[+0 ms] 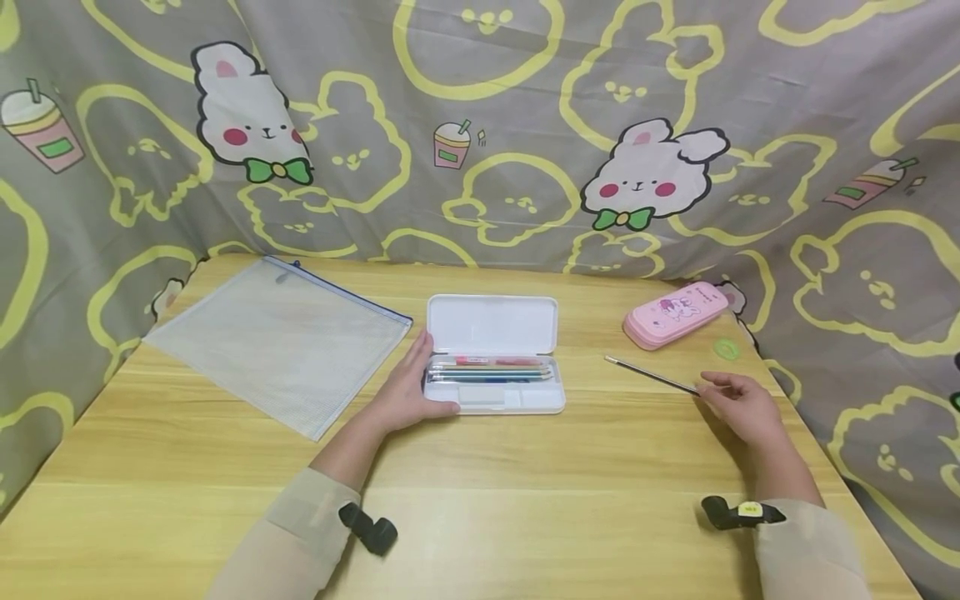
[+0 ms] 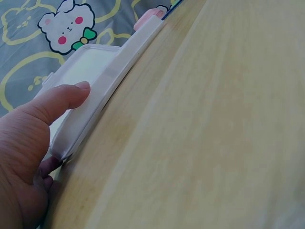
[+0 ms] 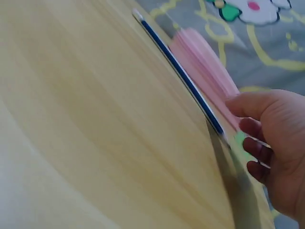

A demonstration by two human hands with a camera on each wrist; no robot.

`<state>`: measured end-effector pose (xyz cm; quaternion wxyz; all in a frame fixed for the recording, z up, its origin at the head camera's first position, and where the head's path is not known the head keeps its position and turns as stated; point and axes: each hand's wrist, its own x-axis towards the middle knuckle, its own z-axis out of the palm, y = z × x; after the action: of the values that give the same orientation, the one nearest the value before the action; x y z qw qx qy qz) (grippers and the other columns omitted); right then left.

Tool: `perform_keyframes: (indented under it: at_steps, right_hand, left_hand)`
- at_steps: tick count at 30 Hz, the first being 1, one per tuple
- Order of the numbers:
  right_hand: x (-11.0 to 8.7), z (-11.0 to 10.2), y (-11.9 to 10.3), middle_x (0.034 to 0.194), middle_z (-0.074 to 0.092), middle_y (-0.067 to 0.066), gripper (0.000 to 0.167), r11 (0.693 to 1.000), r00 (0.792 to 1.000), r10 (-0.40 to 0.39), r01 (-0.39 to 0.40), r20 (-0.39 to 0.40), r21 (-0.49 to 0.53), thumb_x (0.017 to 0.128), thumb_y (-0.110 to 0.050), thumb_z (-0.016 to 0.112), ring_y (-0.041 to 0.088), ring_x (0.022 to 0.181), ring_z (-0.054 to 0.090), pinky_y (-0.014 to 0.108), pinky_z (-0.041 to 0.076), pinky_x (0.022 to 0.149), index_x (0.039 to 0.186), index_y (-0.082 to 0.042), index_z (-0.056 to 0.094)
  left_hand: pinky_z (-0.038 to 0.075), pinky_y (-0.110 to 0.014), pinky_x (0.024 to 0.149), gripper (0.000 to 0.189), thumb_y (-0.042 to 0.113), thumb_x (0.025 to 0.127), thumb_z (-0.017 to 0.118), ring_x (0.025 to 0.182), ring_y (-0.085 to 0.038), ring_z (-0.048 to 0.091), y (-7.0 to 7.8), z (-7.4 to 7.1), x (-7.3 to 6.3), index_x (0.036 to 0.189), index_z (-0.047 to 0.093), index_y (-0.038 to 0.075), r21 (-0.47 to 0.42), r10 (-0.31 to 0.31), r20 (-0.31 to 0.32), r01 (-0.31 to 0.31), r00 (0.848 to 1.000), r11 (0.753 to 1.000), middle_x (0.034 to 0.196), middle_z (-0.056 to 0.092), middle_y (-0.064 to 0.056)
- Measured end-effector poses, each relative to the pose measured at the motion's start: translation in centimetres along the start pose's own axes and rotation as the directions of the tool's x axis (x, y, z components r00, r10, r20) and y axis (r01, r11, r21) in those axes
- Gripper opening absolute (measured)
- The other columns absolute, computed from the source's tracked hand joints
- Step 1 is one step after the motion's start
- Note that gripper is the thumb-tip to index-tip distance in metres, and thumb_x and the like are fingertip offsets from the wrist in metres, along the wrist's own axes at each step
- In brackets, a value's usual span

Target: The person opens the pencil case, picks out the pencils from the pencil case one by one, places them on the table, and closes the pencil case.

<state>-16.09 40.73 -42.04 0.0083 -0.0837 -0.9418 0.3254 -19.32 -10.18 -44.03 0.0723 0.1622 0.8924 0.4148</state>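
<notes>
pencil (image 1: 651, 374): on worktop (image 1: 525, 483), right of white case (image 1: 492, 325) | likely light, stiff, smooth, fragile-tipped; pinch mid-shaft | right grip (image 1: 742, 408): loose, apparently unloaded, near tip | left grip (image 1: 405, 393): grasping case's left end

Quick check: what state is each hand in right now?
Left hand: closed, gripping the left end of the open white pencil case.
Right hand: open, fingers loosely curved near the dark blue pencil, holding nothing.
</notes>
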Motion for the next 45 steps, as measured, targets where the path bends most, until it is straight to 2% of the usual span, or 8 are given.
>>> perform_keyframes:
  at_steps: [3,7,10,16,20,24,35,45]
  right_hand:
    - [-0.3,0.8,-2.1,0.125,0.055,0.022,0.051,0.998,0.999,-0.025,0.027,-0.035,0.05,0.097,-0.037,0.058,0.01,0.093,0.052,0.017,0.045,0.066,0.132,0.001,0.058]
    - [-0.3,2.3,-5.1,0.112,0.061,0.011,0.042,0.988,0.993,-0.11,0.114,-0.038,0.103,0.096,-0.029,0.062,-0.005,0.081,0.05,0.016,0.048,0.066,0.125,0.001,0.063]
    - [0.0,3.8,-7.1,0.109,0.065,0.011,0.035,0.976,0.984,-0.176,0.176,-0.017,0.13,0.095,-0.023,0.063,-0.005,0.081,0.052,0.015,0.048,0.069,0.121,0.001,0.065]
    - [0.8,6.9,-10.8,0.11,0.068,0.018,0.03,0.959,0.964,-0.252,0.238,0.082,0.153,0.094,-0.02,0.065,0.008,0.083,0.057,0.02,0.051,0.068,0.119,-0.003,0.067]
    - [0.9,8.9,-13.3,0.111,0.069,0.016,0.026,0.937,0.937,-0.332,0.313,0.113,0.157,0.092,-0.016,0.067,0.021,0.095,0.06,0.026,0.052,0.077,0.114,-0.004,0.07]
    - [1.0,10.5,-15.3,0.112,0.068,0.014,0.023,0.919,0.91,-0.381,0.355,0.165,0.17,0.09,-0.014,0.069,0.026,0.101,0.059,0.032,0.05,0.082,0.111,-0.006,0.072]
    - [1.6,12.6,-18.0,0.103,0.069,0.011,0.02,0.894,0.85,-0.446,0.439,0.28,0.09,0.088,-0.01,0.069,0.027,0.101,0.063,0.047,0.051,0.093,0.107,-0.006,0.074]
    - [2.3,13.1,-18.8,0.108,0.07,0.01,0.022,0.91,0.848,-0.38,0.414,0.369,-0.015,0.091,-0.013,0.067,0.027,0.106,0.063,0.048,0.049,0.098,0.112,-0.009,0.074]
  left_hand:
    - [0.013,-0.055,0.123,0.124,0.04,0.07,0.085,0.152,-0.039,0.004,0.0,0.0,0.0,0.157,0.004,0.004,-0.005,-0.005,-0.001,0.005,1.0,1.0,0.166,-0.004,-0.014]
    - [0.014,-0.055,0.122,0.125,0.041,0.07,0.085,0.152,-0.039,0.005,0.0,0.0,0.1,0.158,0.004,0.004,-0.005,-0.001,-0.001,0.001,1.0,1.0,0.166,-0.004,-0.013]
    - [0.014,-0.055,0.122,0.125,0.042,0.07,0.085,0.152,-0.039,0.005,0.0,0.0,0.1,0.158,0.004,0.005,-0.004,-0.001,-0.001,0.001,1.0,1.0,0.166,-0.004,-0.013]
    - [0.013,-0.055,0.122,0.125,0.041,0.069,0.085,0.152,-0.039,0.004,0.1,0.1,0.1,0.158,0.004,0.006,-0.009,-0.012,0.005,0.012,1.0,1.0,0.166,-0.005,-0.013]
    - [0.014,-0.054,0.123,0.125,0.041,0.069,0.085,0.152,-0.038,0.005,0.2,0.1,0.0,0.158,0.004,0.005,-0.01,-0.015,0.009,0.015,1.0,1.0,0.166,-0.005,-0.012]
    - [0.013,-0.053,0.123,0.125,0.041,0.069,0.085,0.152,-0.037,0.004,0.3,0.1,0.0,0.158,0.004,0.006,-0.008,-0.02,0.01,0.02,1.0,1.0,0.167,-0.005,-0.011]
    - [0.013,-0.054,0.123,0.126,0.042,0.068,0.085,0.152,-0.038,0.004,0.2,0.1,-0.2,0.158,0.003,0.007,-0.01,-0.021,0.008,0.021,1.0,1.0,0.166,-0.006,-0.01]
    - [0.014,-0.054,0.122,0.125,0.042,0.069,0.084,0.152,-0.038,0.005,0.0,0.0,-0.2,0.158,0.004,0.006,0.001,-0.012,0.002,0.012,1.0,1.0,0.166,-0.005,-0.011]
